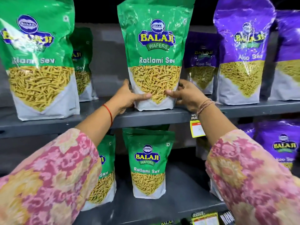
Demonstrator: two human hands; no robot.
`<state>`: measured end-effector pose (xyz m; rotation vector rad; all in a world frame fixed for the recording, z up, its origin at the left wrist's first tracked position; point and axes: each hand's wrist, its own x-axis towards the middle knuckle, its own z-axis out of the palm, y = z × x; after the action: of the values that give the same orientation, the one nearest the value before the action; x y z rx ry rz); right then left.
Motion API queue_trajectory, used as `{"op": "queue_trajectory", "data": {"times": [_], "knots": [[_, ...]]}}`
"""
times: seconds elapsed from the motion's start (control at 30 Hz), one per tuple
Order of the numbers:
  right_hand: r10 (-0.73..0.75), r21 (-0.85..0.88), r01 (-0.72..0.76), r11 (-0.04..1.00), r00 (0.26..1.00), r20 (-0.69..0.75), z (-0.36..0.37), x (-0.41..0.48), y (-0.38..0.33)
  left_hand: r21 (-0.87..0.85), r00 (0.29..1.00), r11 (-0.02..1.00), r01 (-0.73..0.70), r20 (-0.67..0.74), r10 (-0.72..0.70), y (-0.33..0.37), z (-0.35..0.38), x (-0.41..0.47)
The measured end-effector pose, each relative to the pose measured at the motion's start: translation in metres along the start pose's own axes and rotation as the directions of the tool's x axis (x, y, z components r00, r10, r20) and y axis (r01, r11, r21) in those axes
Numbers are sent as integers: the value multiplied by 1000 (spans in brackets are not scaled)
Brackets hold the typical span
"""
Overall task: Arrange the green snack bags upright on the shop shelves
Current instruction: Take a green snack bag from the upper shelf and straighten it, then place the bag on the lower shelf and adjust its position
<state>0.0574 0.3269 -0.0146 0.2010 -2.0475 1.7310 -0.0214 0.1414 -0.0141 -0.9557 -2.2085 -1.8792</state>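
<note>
A green Ratlami Sev snack bag (155,51) stands upright at the front edge of the upper grey shelf (162,116). My left hand (129,97) grips its lower left side and my right hand (186,96) grips its lower right side, thumbs across the front. Another green bag (39,62) stands upright at the left, with a third green bag (82,62) behind it. On the lower shelf (178,195) a green bag (148,163) stands upright, and one more green bag (105,176) is partly hidden by my left sleeve.
Purple Aloo Sev bags (241,54) stand upright on the right of the upper shelf, more purple bags (282,143) below. A yellow price tag (197,129) hangs from the upper shelf's edge. Labels show along the bottom shelf edge (206,218).
</note>
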Motion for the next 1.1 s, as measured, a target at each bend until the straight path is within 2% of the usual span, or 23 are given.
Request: {"op": "queue_trajectory", "data": {"times": [0.33,0.4,0.47,0.5,0.53,0.6,0.63,0.67,0.7,0.73,0.77,0.8,0.87,0.93,1.0,1.1], "knots": [[43,18,-43,999,999,1,-1,-1,4,-5,997,999,38,70,-37,-1,-2,-2],[35,-1,-35,999,999,-9,-1,-3,3,46,995,998,41,94,-45,0,0,-5],[-59,-87,50,995,992,-112,3,-8,4,147,1000,989,-19,18,16,4,0,-15],[-169,-178,130,975,960,-223,8,-15,6,176,989,979,-99,-94,117,5,-2,-26],[-319,-282,225,933,880,-352,17,-27,10,178,938,963,-204,-246,244,3,-6,-43],[-581,-413,412,812,641,-502,45,-61,27,186,738,898,-399,-516,435,-13,-15,-88],[-632,-408,483,775,586,-508,64,-82,43,238,660,881,-408,-591,465,-31,-20,-115],[-633,-367,516,774,617,-467,86,-104,65,280,641,895,-348,-625,445,-57,-23,-145],[-585,-307,499,811,713,-386,109,-124,91,285,664,923,-258,-642,383,-88,-27,-175],[-488,-267,420,867,825,-285,130,-144,116,245,708,958,-146,-650,274,-121,-30,-202],[-342,-234,298,925,923,-178,151,-160,141,185,746,983,-6,-654,127,-156,-34,-227],[-176,-196,157,968,981,-85,169,-169,164,124,760,983,133,-649,-21,-189,-39,-246],[114,-134,-107,985,992,48,198,-165,204,47,745,940,339,-624,-237,-241,-56,-264],[298,-70,-291,954,948,114,222,-147,227,5,720,872,489,-567,-401,-271,-75,-261],[376,-19,-378,926,913,157,245,-127,247,64,727,816,574,-499,-472,-294,-92,-246],[425,-34,-424,905,895,137,260,-101,275,69,780,830,553,-393,-487,-313,-108,-220]]}}
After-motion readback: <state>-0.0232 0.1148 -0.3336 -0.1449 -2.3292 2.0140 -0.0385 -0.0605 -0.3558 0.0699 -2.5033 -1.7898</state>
